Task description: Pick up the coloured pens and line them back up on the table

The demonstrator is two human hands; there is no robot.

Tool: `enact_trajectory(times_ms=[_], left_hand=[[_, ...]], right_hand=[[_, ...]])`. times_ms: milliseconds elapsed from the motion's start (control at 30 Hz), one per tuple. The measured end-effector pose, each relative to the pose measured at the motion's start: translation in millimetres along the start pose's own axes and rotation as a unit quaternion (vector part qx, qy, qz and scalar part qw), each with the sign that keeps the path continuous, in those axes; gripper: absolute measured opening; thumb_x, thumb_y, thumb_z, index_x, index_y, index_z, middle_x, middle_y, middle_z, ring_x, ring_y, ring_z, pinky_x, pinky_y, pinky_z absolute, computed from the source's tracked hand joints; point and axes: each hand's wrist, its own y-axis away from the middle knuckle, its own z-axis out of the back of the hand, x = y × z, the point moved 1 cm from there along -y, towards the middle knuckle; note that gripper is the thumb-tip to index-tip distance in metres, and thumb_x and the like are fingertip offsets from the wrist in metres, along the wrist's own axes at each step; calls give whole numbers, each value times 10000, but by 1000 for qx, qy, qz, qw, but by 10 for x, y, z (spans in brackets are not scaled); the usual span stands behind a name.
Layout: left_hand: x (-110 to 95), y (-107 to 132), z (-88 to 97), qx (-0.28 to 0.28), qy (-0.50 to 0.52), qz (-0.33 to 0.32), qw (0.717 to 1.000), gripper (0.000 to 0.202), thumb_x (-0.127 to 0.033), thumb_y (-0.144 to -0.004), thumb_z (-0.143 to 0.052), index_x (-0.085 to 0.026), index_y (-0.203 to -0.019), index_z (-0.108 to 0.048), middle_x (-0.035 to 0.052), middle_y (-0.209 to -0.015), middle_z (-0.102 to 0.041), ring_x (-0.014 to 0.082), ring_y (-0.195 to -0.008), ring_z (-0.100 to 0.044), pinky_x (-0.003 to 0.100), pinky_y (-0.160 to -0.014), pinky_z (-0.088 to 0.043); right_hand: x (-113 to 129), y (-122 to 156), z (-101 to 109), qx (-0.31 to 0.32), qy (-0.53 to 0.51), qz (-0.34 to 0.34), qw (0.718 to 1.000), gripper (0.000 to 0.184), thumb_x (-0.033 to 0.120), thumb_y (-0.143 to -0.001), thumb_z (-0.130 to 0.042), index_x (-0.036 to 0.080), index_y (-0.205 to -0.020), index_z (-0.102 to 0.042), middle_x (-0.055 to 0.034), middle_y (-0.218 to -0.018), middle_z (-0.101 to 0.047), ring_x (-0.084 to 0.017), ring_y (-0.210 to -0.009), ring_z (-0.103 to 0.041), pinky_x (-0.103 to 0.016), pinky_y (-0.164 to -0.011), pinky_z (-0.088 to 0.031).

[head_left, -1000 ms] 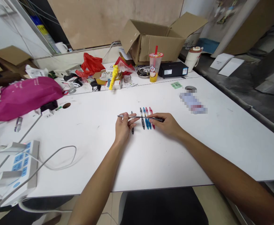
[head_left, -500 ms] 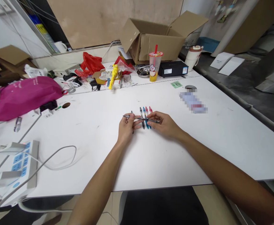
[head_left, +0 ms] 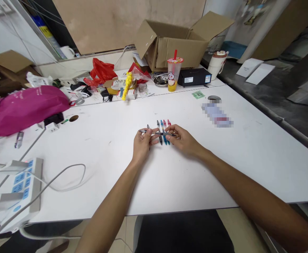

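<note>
A white tabletop [head_left: 185, 189] spreads beneath the fingers [head_left: 177, 129]. Beyond them rises a tan board [head_left: 130, 24]; nearer than them, pale floor [head_left: 239, 232] shows.

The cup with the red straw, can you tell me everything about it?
The cup is tall, see-through and looks plastic. A red straw sticks up from its colourful reddish lid. A white snowman-like figure decorates the side, and a little yellow-orange stuff sits at the bottom. It stands upright on the table, in front of the big cardboard box and left of the black box. Nobody is touching it.
</note>
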Motion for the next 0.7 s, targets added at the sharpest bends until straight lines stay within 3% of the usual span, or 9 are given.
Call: enact_trajectory(times_ms=[167,300,533,700], left_hand=[[-6,-4,2,-13,-3,3,1000,322,-417,-885,-769,-172,-975,-580,180,-1185,-765,229,-955,-786,276,-709,-614],[-6,-9,9,-14,-1,1,1000,314,-416,-882,-769,-185,-976,-577,164,-1150,-779,240,-963,-787,257,-670,-602],[-22,-5,12,-25,-2,-1,1000,312,-418,-877,-771,-193,-964,-573,149,-1099,-790,235,-936,-791,237,-632,-581],[-22,-6,6,-20,-10,-2,1000,324,-429,-875,-772,-194,-979,-575,143,-1089,-792,231,-917,-791,243,-637,-582]], right_hand=[[8,5,-18,15,1,-14,1000,266,471,-950,-585,217,-1004,-641,-35,-872,-655,-186,-763,-589,-349,-716,-469],[-3,2,-22,-4,-21,-11,1000,271,458,-913,-645,229,-1055,-626,-51,-957,-677,-193,-815,-612,-348,-732,-481],[-21,15,-30,27,7,-34,999,300,510,-980,-547,222,-922,-608,-5,-771,-607,-159,-672,-517,-317,-638,-407],[-11,16,-38,12,6,-34,999,298,523,-965,-581,227,-950,-618,-4,-781,-623,-163,-685,-531,-312,-639,-405]])
